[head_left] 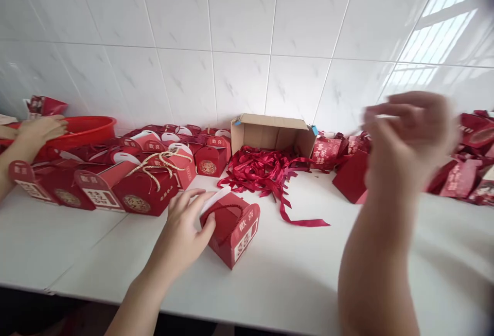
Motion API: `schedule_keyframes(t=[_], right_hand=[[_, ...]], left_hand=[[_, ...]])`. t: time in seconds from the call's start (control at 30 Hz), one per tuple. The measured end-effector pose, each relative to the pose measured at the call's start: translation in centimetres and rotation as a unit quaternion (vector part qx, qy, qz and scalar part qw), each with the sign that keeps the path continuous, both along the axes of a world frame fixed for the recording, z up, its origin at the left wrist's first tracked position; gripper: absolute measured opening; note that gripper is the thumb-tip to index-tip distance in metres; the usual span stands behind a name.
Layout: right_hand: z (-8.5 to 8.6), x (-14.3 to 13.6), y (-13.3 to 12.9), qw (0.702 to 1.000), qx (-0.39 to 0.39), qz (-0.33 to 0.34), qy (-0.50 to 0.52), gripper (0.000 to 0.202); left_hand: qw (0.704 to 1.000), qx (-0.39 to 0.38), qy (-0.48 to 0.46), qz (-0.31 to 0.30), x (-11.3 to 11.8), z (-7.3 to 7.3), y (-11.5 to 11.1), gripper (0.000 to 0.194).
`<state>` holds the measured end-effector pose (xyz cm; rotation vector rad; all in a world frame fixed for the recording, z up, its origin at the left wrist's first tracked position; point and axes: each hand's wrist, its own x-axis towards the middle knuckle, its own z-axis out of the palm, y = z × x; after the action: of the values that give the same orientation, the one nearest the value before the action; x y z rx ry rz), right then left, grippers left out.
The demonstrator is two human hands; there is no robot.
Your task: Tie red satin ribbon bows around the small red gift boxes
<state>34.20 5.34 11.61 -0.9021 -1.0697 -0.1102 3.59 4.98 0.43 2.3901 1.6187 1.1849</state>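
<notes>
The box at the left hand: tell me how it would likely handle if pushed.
The box looks like folded card, with flat panels and crisp edges, so it should hold its shape but may dent if squeezed. Its flat sides suggest sliding rather than rolling. The cord over its top curves loosely, so it may flop.

Feed was bright, R hand (415,140) badly blurred.
I got pale daylight w/ a barred window reflection (443,22) glaring off the wall tiles (239,12), upper R; soft shadows fell on the white tabletop (301,284), lower R. L hand (187,225) & the red box (247,235) it touched came thru fairly sharp. Tile lines leaned toward the pic edges; top R corner went dark blue.
</notes>
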Motion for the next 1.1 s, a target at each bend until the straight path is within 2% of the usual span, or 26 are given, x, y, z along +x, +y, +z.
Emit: schedule_keyframes(t=[0.03, 0.1, 0.13, 0.2, 0.23, 0.3, 0.4, 0.5, 0.57, 0.63, 0.7, 0.77, 0.83, 0.9, 0.97, 1.03, 1.07, 1.1], right_hand=[[-0.3, 0.1, 1.0, 0.999, -0.029, 0.002, -0.015, 0.035], [-1.5, 0.1, 3.7, 0.984, -0.166, 0.017, -0.068, 0.035], [-2.5, 0.0, 5.2, 0.964, -0.242, 0.014, -0.108, 0.028], [-4.9, -0.3, 8.1, 0.897, -0.389, 0.027, -0.206, 0.016], [-6.2, -0.6, 9.3, 0.877, -0.423, 0.037, -0.223, 0.014], [-8.7, -1.3, 11.2, 0.853, -0.459, 0.046, -0.243, 0.017], [-11.5, -2.6, 12.5, 0.834, -0.482, 0.056, -0.263, 0.024], [-12.9, -3.3, 12.9, 0.816, -0.502, 0.064, -0.28, 0.02], [-13.3, -3.5, 13.1, 0.81, -0.512, 0.062, -0.281, 0.019], [-13.2, -3.4, 13.2, 0.816, -0.507, 0.056, -0.27, 0.018], [-12.5, -3.2, 13.2, 0.837, -0.486, 0.05, -0.248, 0.01], [-11.3, -3.0, 13.0, 0.866, -0.449, 0.037, -0.218, 0.007], [-9.8, -2.8, 12.4, 0.894, -0.406, 0.012, -0.187, 0.017], [-7.8, -2.7, 11.2, 0.924, -0.354, 0.001, -0.143, 0.03], [-5.6, -2.5, 9.5, 0.959, -0.27, 0.044, -0.069, 0.038], [-3.3, -2.4, 7.1, 0.981, -0.152, 0.118, 0.003, 0.031], [-2.2, -2.2, 5.7, 0.986, -0.094, 0.133, 0.015, 0.028], [-1.3, -2.1, 4.2, 0.991, -0.041, 0.126, 0.012, 0.027]], left_hand=[[0.999, -0.036, -0.009, 0.001, 0.3, 0.6, 0.4, 0.044], [0.994, -0.107, -0.038, 0.008, 0.8, 1.3, 0.9, 0.05], [0.99, -0.13, -0.055, 0.011, 1.1, 1.4, 1.0, 0.048], [0.984, -0.145, -0.102, 0.017, 1.7, 1.3, 1.2, 0.04], [0.979, -0.142, -0.141, 0.023, 2.0, 1.0, 1.2, 0.038], [0.959, -0.136, -0.243, 0.055, 2.6, 0.4, 1.1, 0.041], [0.9, -0.131, -0.406, 0.089, 3.2, -0.5, 0.7, 0.038], [0.839, -0.123, -0.529, 0.029, 3.1, -0.7, 0.1, 0.03], [0.816, -0.123, -0.565, -0.002, 2.5, -0.5, -0.4, 0.029], [0.817, -0.129, -0.561, 0.001, 1.5, -0.3, -0.8, 0.031], [0.833, -0.147, -0.533, -0.012, 0.2, -0.2, -1.2, 0.035], [0.838, -0.166, -0.512, -0.084, -1.0, -0.4, -1.4, 0.03], [0.829, -0.162, -0.51, -0.161, -2.1, -0.8, -1.5, 0.022], [0.814, -0.139, -0.531, -0.19, -2.8, -1.4, -1.6, 0.024], [0.791, -0.121, -0.567, -0.195, -3.1, -1.7, -1.6, 0.031], [0.766, -0.104, -0.603, -0.196, -3.0, -1.7, -1.6, 0.033], [0.767, -0.1, -0.607, -0.181, -2.9, -1.5, -1.6, 0.033], [0.78, -0.101, -0.599, -0.152, -2.6, -1.4, -1.5, 0.031]])
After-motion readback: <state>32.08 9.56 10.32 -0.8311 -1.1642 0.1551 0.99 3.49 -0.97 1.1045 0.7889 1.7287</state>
